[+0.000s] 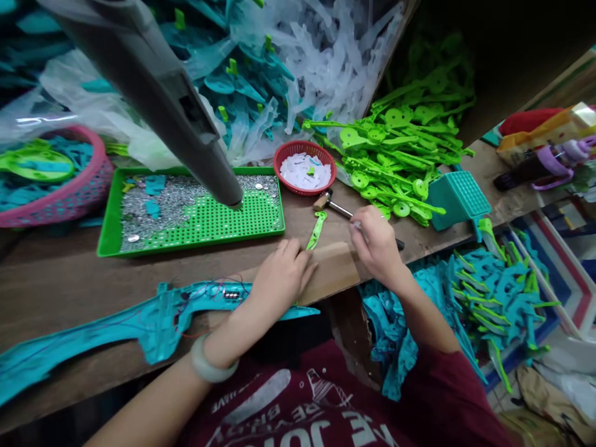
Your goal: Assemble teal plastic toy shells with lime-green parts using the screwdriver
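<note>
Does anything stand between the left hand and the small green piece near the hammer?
Nothing visible does. The left hand is close to the near end of the green piece; whether they touch, I cannot tell. The hammer, in the right hand, has its head past the far end, not between them.

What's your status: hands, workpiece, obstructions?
Right hand gripping hammer. Left hand beside green strip; contact unclear. Left arm partly hides blue shell.

tray point(233, 217): between basket point(99, 177) and bowl point(305, 189) | hammer point(341, 210): before bowl | shell point(158, 326): before tray
</note>
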